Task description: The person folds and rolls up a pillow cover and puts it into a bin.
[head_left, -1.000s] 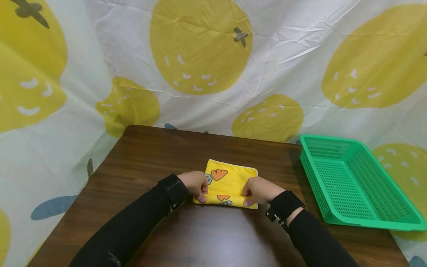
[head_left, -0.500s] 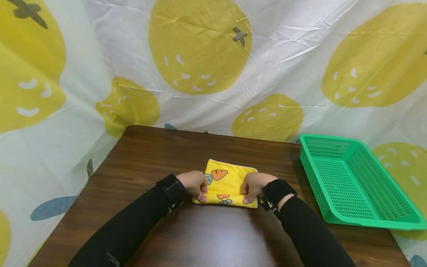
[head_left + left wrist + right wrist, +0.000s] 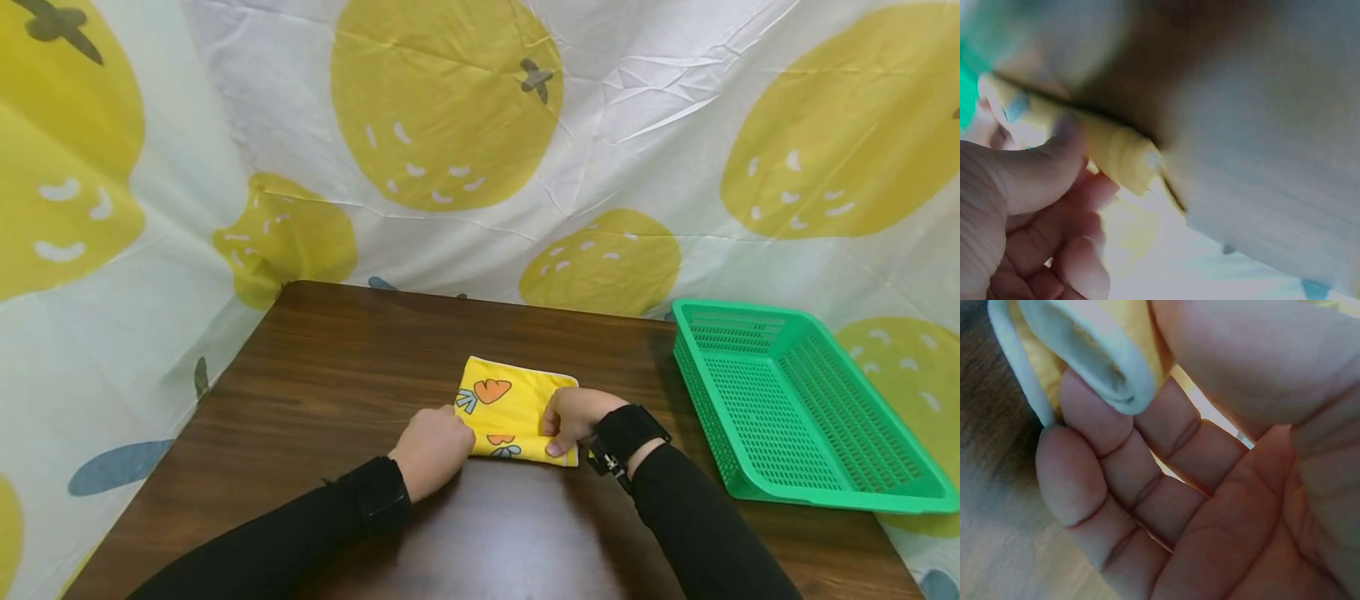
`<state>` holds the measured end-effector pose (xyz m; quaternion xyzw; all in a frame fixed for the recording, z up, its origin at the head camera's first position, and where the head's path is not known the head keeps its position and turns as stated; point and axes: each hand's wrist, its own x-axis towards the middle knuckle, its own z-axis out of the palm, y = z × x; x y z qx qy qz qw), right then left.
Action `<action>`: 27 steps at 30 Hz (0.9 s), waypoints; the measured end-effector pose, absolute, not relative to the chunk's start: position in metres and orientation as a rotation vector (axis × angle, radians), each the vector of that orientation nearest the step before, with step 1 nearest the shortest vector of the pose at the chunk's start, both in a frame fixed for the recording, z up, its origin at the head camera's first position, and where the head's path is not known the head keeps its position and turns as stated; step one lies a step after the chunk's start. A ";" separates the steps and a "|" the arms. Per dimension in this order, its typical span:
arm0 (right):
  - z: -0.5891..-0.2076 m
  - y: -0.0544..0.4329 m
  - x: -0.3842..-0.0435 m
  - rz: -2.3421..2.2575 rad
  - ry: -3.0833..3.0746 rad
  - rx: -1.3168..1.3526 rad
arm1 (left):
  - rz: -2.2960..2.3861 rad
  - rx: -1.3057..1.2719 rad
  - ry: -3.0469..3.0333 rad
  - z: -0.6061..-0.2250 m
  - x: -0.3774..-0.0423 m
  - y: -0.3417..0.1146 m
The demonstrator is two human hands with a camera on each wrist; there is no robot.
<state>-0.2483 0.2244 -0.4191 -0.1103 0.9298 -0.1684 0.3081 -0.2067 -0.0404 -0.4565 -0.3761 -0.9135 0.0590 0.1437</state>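
A yellow cloth (image 3: 517, 410) with orange carrot prints and white edging lies on the table, its near edge rolled over. My left hand (image 3: 435, 446) is at the left end of the roll, back of the hand upward. Blurred in the left wrist view, the thumb and fingers pinch the rolled cloth (image 3: 1124, 153). My right hand (image 3: 579, 417) grips the right end of the roll, thumb on the near side. In the right wrist view, the white-edged layers of the cloth (image 3: 1138, 331) curl between the thumb and fingertips.
The dark brown wooden table (image 3: 352, 342) extends around the cloth. A green perforated plastic basket (image 3: 701, 408) stands at the right side. Behind and to the left hangs a white sheet (image 3: 465, 242) with large yellow fruit prints.
My left hand has turned over and shifted slightly left and nearer, at the roll's left end. My right hand first moved slightly left, then stayed at the right end.
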 end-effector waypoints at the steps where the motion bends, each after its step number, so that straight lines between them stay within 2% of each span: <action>1: -0.420 0.225 -0.248 -0.443 2.461 -0.297 | 0.210 -1.077 -2.622 -0.458 -0.201 -0.040; 7: -0.421 0.226 -0.248 -0.423 2.476 -0.324 | 0.203 -0.981 -2.675 -0.464 -0.187 -0.041; 27: -0.423 0.230 -0.246 -0.489 2.479 -0.302 | -0.063 -0.909 -2.704 -0.467 -0.207 -0.046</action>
